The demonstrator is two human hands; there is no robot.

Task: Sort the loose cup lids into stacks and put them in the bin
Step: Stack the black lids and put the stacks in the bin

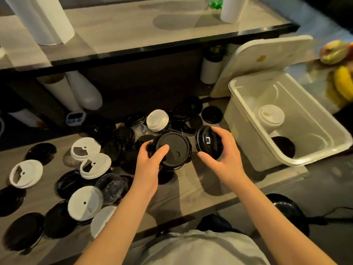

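Near edge of the counter (191, 190): white and black lids lie scattered at the left. Just beyond, the left hand (150, 159) grips a stack of black lids (172, 150), flat side up, while the right hand (221, 150) clasps a second black stack (207, 140) tilted on edge. Farther right sits the open white bin (254, 142), white lids (271, 115) already inside.

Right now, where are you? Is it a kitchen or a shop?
Probably a café or drinks counter. Lots of loose cup lids lie on the worktop, tall paper cup stacks stand under the shelf, and a storage bin holds sorted lids.
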